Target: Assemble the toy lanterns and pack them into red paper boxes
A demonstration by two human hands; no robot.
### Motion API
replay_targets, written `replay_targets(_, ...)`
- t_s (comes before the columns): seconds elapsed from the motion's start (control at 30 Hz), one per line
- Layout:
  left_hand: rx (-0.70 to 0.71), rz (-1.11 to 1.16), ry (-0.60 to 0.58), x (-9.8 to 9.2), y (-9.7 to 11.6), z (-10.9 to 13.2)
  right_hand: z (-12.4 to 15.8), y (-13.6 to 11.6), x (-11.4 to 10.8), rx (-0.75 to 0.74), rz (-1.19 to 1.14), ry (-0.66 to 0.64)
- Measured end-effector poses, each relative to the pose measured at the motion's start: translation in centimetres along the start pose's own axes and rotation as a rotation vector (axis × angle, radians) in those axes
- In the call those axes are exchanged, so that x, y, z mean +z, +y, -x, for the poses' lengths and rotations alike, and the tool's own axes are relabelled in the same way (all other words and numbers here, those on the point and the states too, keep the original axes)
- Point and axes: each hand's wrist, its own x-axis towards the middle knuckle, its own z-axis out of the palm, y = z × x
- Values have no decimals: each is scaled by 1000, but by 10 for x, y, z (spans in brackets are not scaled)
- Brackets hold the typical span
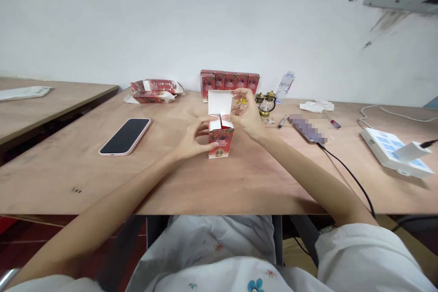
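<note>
A small red printed carton (221,142) stands upright on the wooden table (171,182), its white top flaps open. My left hand (193,139) is closed round the carton's left side. My right hand (245,114) is just above the carton's opening on the right, fingers curled in a pinch on a small gold-coloured object that I cannot make out clearly. The tall back flap (220,102) stands up between my hands.
A row of closed red cartons (229,80) lines the wall. Flattened cartons (154,90) lie back left. A pink-cased phone (125,136) lies left. Small lantern-like ornaments (265,101), a plastic bottle (284,85), a cabled phone (309,130) and a white device (393,150) are right.
</note>
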Motion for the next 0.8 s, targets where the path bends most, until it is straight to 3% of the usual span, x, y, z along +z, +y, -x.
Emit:
replay_targets(0.13,-58,41,15,-1,0,-2,5,-13,-4,-113,89,-84)
replay_targets(0.3,-96,63,7,-2,3,-3,7,-21,-8,-230,6,-252)
replay_targets(0.57,-47,70,92,4,-3,0,12,-11,-6,-302,138,-282)
replay_targets(0.8,-49,43,25,4,-3,3,16,-2,-13,-403,292,-344)
